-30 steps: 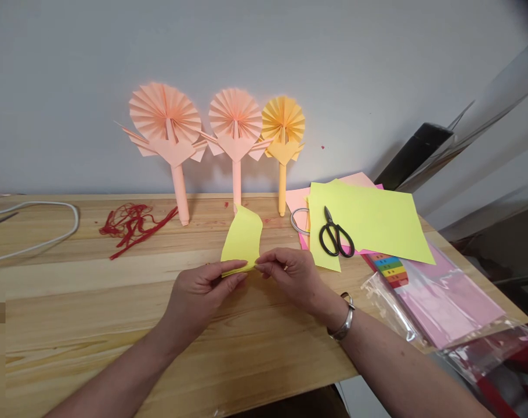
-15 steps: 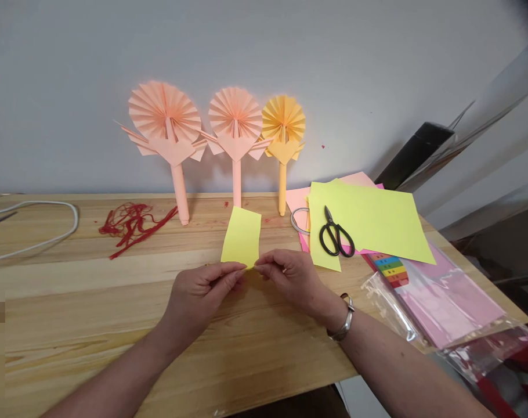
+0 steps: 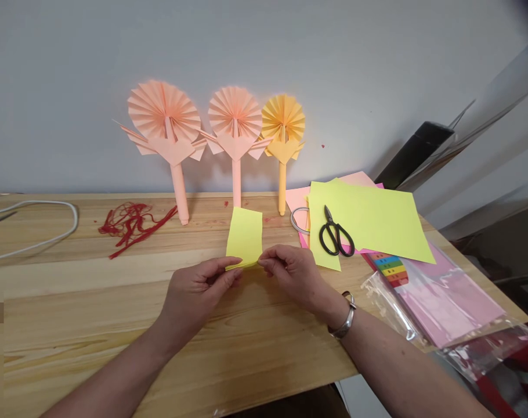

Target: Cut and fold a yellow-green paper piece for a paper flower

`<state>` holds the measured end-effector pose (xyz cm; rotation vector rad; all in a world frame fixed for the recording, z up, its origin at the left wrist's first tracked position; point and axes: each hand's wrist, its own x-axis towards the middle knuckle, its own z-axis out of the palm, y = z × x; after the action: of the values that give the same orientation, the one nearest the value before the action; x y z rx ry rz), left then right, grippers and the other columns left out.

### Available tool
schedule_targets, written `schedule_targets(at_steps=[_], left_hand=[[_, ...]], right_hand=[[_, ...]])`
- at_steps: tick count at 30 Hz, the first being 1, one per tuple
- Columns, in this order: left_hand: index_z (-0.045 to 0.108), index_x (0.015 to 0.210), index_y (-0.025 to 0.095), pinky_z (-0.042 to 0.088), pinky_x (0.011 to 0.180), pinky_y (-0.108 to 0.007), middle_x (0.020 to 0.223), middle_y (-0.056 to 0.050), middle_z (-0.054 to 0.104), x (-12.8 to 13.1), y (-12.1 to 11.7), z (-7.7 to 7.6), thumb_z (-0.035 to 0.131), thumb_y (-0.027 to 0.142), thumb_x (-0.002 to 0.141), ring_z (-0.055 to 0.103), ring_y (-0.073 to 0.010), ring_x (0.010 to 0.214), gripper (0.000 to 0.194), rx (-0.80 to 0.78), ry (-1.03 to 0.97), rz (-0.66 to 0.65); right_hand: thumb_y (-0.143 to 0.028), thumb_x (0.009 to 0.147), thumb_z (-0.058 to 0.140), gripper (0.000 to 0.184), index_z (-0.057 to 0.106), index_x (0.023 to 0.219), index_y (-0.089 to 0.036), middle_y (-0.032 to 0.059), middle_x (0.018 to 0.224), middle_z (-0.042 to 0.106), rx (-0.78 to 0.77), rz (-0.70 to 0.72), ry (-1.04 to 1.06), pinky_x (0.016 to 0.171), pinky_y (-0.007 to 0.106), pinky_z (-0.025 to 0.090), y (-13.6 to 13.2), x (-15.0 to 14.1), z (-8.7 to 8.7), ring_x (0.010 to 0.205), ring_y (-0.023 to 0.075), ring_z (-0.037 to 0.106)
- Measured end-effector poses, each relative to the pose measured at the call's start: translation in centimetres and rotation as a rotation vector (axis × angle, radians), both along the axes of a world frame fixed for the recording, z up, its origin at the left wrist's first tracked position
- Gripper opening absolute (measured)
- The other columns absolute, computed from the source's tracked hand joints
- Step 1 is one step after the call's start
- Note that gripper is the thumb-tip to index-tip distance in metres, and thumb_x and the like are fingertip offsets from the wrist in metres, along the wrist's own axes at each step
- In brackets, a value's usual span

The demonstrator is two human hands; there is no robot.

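Observation:
A small yellow paper strip (image 3: 245,235) lies on the wooden table (image 3: 94,302) in the middle of the view. My left hand (image 3: 198,290) pinches its near left corner. My right hand (image 3: 292,273) pinches its near right corner, where a narrow fold shows along the near edge. Both hands are closed on the paper, and a metal bangle (image 3: 344,316) sits on my right wrist.
Three paper fans on sticks (image 3: 235,125) lean against the wall at the back. Red thread (image 3: 131,223) and a white cable (image 3: 38,229) lie to the left. To the right are yellow sheets (image 3: 372,220), black scissors (image 3: 333,235), a tape ring (image 3: 297,220) and bagged pink paper (image 3: 442,299).
The strip, curled upward a second ago, now lies flatter. Both hands have shifted slightly away from me and to the right with its near edge, which now shows a narrow fold.

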<state>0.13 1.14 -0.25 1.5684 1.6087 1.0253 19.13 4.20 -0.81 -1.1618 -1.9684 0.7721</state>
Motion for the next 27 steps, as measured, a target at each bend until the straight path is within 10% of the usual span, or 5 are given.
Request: schedule_targets(at_steps=[27], left_hand=[[0.071,0.096,0.024,0.052,0.061,-0.025,0.071,0.0,0.075,-0.27,0.02,-0.23,0.064,0.042,0.072,0.069,-0.0173,0.063,0.031,0.031,0.107,-0.02]], right_hand=[[-0.015,0.084,0.053,0.013,0.064,0.077,-0.018,-0.0013,0.07,0.066,0.0,0.018,-0.012,0.061,0.021,0.042,-0.12,0.04,0.06,0.063,0.0104,0.058]])
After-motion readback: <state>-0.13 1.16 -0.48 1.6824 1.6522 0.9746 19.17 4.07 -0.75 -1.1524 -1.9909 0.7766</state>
